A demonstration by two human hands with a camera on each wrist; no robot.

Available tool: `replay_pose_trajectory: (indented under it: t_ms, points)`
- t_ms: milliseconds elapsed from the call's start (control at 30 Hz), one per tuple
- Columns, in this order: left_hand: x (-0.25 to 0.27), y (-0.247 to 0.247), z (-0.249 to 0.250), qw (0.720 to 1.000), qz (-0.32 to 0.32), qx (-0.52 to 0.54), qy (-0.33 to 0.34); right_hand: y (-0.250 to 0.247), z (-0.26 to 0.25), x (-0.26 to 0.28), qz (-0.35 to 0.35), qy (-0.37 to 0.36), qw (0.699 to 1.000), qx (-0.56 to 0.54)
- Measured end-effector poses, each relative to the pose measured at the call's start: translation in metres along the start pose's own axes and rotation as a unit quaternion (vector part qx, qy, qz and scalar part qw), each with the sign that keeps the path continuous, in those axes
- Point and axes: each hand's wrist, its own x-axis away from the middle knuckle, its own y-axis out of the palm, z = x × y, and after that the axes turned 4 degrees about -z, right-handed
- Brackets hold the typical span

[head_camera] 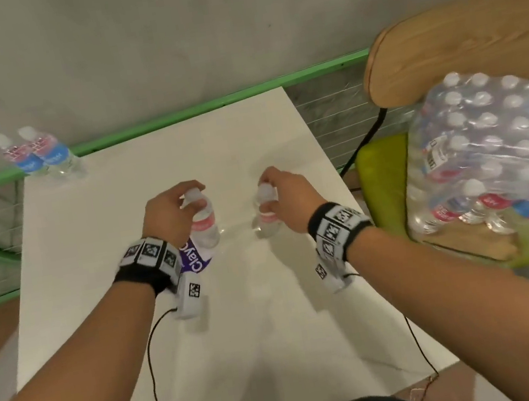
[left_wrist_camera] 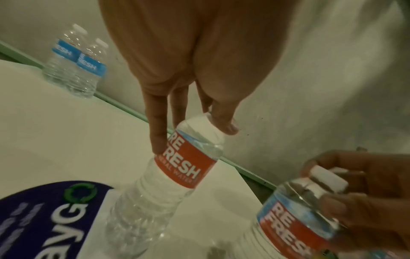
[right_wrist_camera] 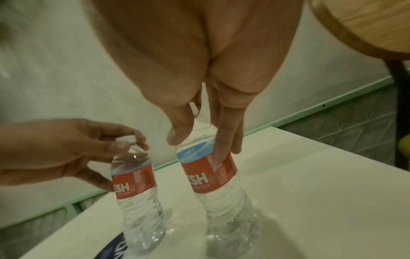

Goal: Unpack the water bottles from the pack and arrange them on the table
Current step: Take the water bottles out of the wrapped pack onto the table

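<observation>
Each hand pinches a bottle by its neck: left hand (head_camera: pixel 168 212) and left bottle (head_camera: pixel 204 225), right hand (head_camera: pixel 285 197) and right bottle (head_camera: pixel 267 215), standing upright on the table (head_camera: pixel 275 320) left of the pack (head_camera: pixel 490 147), likely for controlled placement.

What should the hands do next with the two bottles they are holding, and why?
Probably let go. The left hand and the right hand each grip a water bottle by its top, the left bottle and the right bottle, and both seem to stand upright on the table already. The pack on the chair holds many more.
</observation>
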Motion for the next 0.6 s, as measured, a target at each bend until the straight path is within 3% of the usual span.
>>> replay_pose_trajectory:
  t_ms: [200, 400, 600]
  points:
    - [-0.070, 0.004, -0.003, 0.997, 0.010, -0.031, 0.064, -0.001, -0.026, -0.083, 0.022, 0.031, 0.999, 0.021]
    - [-0.110, 0.014, -0.003, 0.992, -0.044, -0.077, 0.090, -0.007, -0.036, -0.132, 0.053, 0.070, 0.996, 0.017]
    - [-0.138, 0.016, 0.002, 0.994, -0.003, -0.068, 0.088, -0.011, -0.037, -0.156, 0.051, 0.085, 0.995, 0.033]
